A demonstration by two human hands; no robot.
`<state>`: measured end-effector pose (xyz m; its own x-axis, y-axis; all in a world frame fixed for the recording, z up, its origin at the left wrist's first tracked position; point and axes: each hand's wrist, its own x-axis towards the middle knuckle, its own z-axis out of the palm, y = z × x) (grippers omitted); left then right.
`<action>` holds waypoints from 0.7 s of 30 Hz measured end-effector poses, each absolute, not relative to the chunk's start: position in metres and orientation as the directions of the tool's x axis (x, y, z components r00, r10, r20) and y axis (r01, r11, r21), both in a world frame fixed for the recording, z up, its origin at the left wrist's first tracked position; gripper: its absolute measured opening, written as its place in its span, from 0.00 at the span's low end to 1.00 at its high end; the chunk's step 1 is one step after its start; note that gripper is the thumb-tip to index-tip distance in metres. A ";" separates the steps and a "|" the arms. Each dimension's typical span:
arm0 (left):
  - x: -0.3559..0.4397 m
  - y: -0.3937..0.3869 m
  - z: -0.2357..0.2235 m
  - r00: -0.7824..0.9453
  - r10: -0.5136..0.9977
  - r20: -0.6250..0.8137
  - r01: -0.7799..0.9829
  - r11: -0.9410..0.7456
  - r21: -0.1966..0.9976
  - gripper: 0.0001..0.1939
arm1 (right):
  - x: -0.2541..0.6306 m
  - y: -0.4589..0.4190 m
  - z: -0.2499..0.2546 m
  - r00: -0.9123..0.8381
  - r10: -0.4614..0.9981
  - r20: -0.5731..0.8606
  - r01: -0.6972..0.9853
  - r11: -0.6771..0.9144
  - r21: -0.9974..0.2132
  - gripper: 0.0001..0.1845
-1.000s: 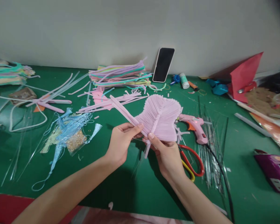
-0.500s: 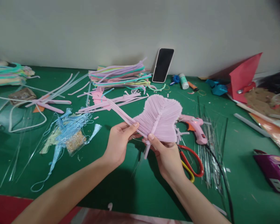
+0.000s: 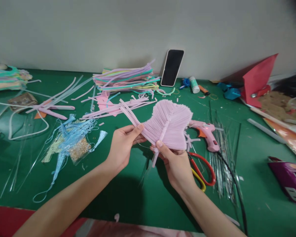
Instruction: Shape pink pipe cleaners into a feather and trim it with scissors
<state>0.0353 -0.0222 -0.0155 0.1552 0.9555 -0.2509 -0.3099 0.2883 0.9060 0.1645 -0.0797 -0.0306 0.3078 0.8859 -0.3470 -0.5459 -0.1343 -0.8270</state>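
Note:
A lilac fan shape made of pipe cleaners [image 3: 174,121], ribbed and with a raised braid down its middle, is held up over the table. My right hand [image 3: 176,164] grips its lower end near the short stem, thumb on top. Loose pipe cleaner ends [image 3: 129,112] stick out from its left side. My left hand [image 3: 125,141] pinches these strands between thumb and fingers where they leave the shape. The fingertips behind the piece are partly hidden. Just right of my right hand lie scissors [image 3: 207,171] with red and yellow handles, blades hidden.
Beyond the scissors lie a pink glue gun [image 3: 206,131] and many clear thin strips [image 3: 222,164]. Blue tassels [image 3: 74,135] and a bag of gold beads [image 3: 79,149] lie left. Pipe cleaner bundles [image 3: 125,79] and a leaning phone [image 3: 172,67] are behind; a purple power strip [image 3: 288,179] is right.
My left hand has slid slightly left and up along the loose strands, whose free ends now point more steeply upward. My right hand keeps its hold in nearly the same place.

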 end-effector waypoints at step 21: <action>0.033 -0.016 -0.019 0.074 0.972 -0.221 -0.301 0.233 0.925 0.14 | 0.164 -0.078 -0.032 0.296 0.875 -0.382 -0.555 -0.168 -0.815 0.19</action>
<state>0.0330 -0.0156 -0.0192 0.0745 0.9724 -0.2212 -0.3008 0.2334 0.9247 0.1639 -0.0785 -0.0322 0.2960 0.8754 -0.3822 -0.5548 -0.1682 -0.8148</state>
